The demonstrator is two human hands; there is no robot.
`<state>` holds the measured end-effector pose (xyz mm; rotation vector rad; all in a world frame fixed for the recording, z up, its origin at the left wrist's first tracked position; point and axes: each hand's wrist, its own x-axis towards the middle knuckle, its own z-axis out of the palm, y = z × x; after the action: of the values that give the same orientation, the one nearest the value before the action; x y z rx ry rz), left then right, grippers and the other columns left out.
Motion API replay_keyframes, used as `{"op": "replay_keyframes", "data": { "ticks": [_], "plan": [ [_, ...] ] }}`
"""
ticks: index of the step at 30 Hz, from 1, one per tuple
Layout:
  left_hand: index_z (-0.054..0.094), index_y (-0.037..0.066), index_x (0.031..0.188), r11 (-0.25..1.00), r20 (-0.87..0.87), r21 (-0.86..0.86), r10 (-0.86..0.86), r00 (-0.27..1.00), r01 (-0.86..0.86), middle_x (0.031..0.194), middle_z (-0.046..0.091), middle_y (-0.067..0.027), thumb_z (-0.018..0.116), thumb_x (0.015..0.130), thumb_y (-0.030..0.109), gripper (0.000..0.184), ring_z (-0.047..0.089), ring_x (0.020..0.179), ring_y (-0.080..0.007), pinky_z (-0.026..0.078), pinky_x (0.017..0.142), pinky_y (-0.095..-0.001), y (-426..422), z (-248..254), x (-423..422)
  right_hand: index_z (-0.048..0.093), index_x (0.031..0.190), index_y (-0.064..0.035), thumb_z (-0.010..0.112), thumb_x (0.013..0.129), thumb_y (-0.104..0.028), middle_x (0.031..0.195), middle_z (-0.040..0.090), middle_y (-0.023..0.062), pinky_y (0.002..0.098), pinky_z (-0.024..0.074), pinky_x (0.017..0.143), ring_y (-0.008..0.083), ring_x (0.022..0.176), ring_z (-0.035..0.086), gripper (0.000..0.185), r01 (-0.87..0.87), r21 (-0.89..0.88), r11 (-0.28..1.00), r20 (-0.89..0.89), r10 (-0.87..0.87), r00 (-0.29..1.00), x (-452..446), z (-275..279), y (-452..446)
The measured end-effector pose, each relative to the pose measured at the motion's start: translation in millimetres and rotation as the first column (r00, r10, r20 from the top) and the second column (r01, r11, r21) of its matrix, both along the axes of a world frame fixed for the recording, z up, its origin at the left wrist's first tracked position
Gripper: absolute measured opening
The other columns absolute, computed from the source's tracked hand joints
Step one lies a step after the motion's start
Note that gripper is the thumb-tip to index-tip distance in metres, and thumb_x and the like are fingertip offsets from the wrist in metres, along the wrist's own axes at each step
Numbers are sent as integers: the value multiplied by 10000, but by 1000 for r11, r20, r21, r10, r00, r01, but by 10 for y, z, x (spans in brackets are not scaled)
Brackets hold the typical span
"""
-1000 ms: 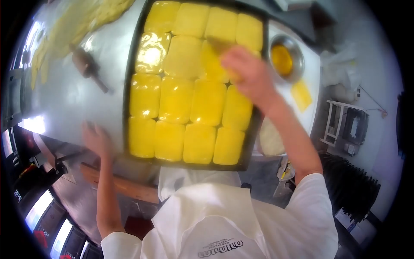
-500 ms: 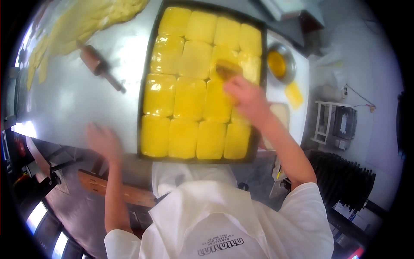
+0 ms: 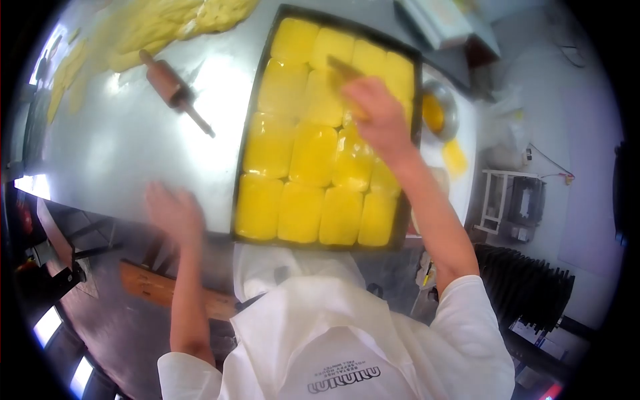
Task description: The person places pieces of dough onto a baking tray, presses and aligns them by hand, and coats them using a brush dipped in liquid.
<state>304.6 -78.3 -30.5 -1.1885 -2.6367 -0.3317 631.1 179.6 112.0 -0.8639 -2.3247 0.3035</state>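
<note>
My right hand (image 3: 380, 113) is closed round a pastry brush (image 3: 341, 69), held over the upper rows of a dark baking tray (image 3: 418, 87). Rows of flat yellow dough pieces (image 3: 312, 157) fill the tray, several with a wet, glossy surface. The brush tip is near the second piece of the top row; whether it touches is hard to tell. My left hand (image 3: 175, 212) is by the front edge of the metal table, left of the tray, slightly blurred, fingers stretched out and holding nothing.
A wooden rolling pin (image 3: 170, 89) lies left of the tray, with yellow dough (image 3: 167, 30) beyond it. To the right are a metal bowl (image 3: 451, 110) of yellow liquid and a flat yellow piece (image 3: 455, 157). A white box (image 3: 437, 23) stands at the back right.
My right hand has carried the brush away from me, from the second row towards the top row. Tray and table sit further right in view. My left hand stays near the table edge.
</note>
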Motion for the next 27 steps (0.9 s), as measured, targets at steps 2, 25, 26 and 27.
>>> {"op": "replay_keyframes", "data": {
  "ticks": [2,25,26,27],
  "plan": [
    [524,1,1460,1000,2,2,0,1000,0,1578,476,-187,570,1003,299,548,406,1453,-420,312,1205,-512,9,-25,-20,670,1107,-97,695,805,17,1057,634,104,392,544,756,339,919,673,324,-54,11,998,122,52,991,-130,-276,-56],
    [441,-45,1527,999,79,-32,-30,996,32,1619,416,-235,560,1022,258,601,362,1506,-423,257,1251,-527,63,53,25,733,1105,1,744,955,-140,938,765,108,248,577,711,153,707,727,206,265,-693,670,-339,-628,701,493,146,469],
    [440,-51,1524,999,80,-24,-42,996,44,1613,419,-242,560,1022,261,603,366,1502,-425,260,1248,-528,58,49,27,734,1104,-3,744,958,-135,932,765,99,247,576,723,149,699,723,196,267,-647,714,-367,-598,712,407,196,380],
    [440,-57,1521,998,79,-14,-54,995,56,1608,422,-249,560,1021,263,605,369,1499,-428,264,1246,-529,54,48,22,739,1103,-52,733,968,-120,961,751,57,268,566,759,155,794,724,151,280,-611,740,-342,-566,750,267,200,284]
  ]
}}
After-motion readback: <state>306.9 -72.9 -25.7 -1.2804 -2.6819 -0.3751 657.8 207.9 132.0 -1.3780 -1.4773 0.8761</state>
